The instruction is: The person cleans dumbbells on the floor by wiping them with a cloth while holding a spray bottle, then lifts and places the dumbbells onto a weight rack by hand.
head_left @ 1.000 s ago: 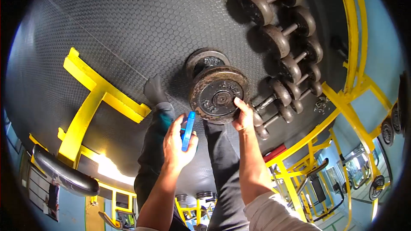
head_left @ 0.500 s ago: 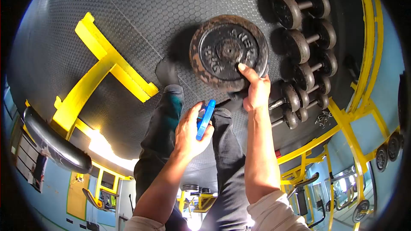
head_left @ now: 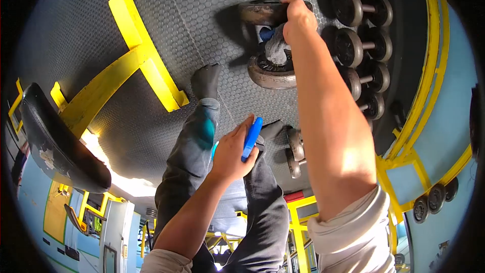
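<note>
Where the right hand grips it, the dumbbell is partly hidden.

Two hands are holding one blue item and one dumbbell. Two feet are showing, at least three plates are hanging, and at least five more dumbbells are lying nearby

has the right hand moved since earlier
Yes, the right hand moved forward, from about level with the near end of the yellow floor bar toward its far end.
</note>
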A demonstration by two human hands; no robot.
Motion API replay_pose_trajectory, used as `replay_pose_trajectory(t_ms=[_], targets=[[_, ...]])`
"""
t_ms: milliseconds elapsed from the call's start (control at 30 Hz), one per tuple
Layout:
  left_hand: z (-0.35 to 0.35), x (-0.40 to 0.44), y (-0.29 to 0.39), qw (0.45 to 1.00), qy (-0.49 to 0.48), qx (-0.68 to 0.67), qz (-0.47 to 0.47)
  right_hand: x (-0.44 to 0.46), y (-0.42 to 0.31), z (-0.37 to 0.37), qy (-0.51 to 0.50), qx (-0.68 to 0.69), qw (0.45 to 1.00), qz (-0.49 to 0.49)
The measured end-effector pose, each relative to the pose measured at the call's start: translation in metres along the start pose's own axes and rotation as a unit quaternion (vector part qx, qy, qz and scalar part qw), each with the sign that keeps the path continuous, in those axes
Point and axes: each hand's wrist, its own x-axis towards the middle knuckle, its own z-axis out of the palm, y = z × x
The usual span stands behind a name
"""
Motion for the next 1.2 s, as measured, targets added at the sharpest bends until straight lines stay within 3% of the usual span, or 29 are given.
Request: replay_pose_trajectory(t_ms=[133, 200, 267, 333, 400, 467, 533, 600, 633, 700, 733, 800, 867, 933, 1000, 1033, 1067, 1200], targets=[[-0.01, 0.008, 0.002, 1.0, 0.017, -0.012, 0.001, 0.013, 0.004, 0.028, 0.013, -0.032, 0.999, -0.013], [-0.015, 0.012, 0.007, 0.999, 0.03, -0.026, 0.005, 0.041, 0.03, 0.02, -0.101, 0.042, 0.985, -0.132], [-0.018, 0.015, 0.005, 0.999, 0.032, 0.007, 0.002, 0.027, 0.043, -0.032, -0.044, -0.223, 0.939, -0.259], [-0.019, 0.017, 0.007, 0.999, 0.026, -0.044, -0.014, 0.003, 0.057, -0.084, -0.062, -0.148, 0.9, -0.405], [-0.016, 0.019, 0.008, 0.998, 0.054, -0.004, 0.019, 0.003, 0.079, -0.097, -0.064, -0.038, 0.864, -0.498], [-0.016, 0.017, 0.011, 0.999, 0.046, -0.019, -0.01, 0.002, 0.096, -0.1, -0.162, -0.354, 0.768, -0.508], [-0.019, 0.02, 0.012, 0.998, 0.037, -0.029, -0.031, 0.001, 0.135, -0.063, -0.124, -0.58, 0.519, -0.615], [-0.021, 0.022, 0.012, 0.995, 0.088, -0.017, -0.042, 0.005, 0.165, -0.026, -0.103, -0.652, 0.444, -0.606], [-0.021, 0.022, 0.012, 0.994, 0.101, 0.001, -0.03, 0.004, 0.152, -0.013, -0.1, -0.652, 0.445, -0.606], [-0.019, 0.019, 0.007, 0.996, 0.089, 0.009, -0.031, 0.005, 0.13, -0.005, -0.223, -0.709, 0.529, -0.409], [-0.019, 0.021, 0.005, 0.996, 0.084, 0.021, -0.027, 0.009, 0.132, -0.018, -0.217, -0.711, 0.53, -0.408], [-0.024, 0.021, 0.011, 0.997, 0.071, 0.007, -0.039, 0.024, 0.136, -0.06, -0.095, -0.598, 0.554, -0.572], [-0.027, 0.021, 0.013, 0.997, 0.067, -0.007, -0.038, 0.037, 0.117, -0.076, -0.053, -0.621, 0.589, -0.513], [-0.028, 0.021, 0.011, 0.997, 0.062, -0.026, -0.047, 0.089, 0.098, -0.073, -0.126, -0.666, 0.659, -0.326], [-0.03, 0.02, 0.014, 0.996, 0.016, -0.048, -0.077, 0.125, 0.086, -0.045, -0.143, -0.716, 0.607, -0.314], [-0.031, 0.021, 0.014, 0.996, 0.019, -0.049, -0.072, 0.144, 0.081, -0.029, -0.14, -0.715, 0.607, -0.319], [-0.032, 0.021, 0.014, 0.997, 0.031, -0.035, -0.056, 0.162, 0.077, -0.015, -0.188, -0.734, 0.578, -0.303], [-0.036, 0.024, 0.018, 0.999, 0.034, -0.017, -0.037, 0.141, 0.053, -0.01, -0.288, -0.758, 0.511, -0.286]])
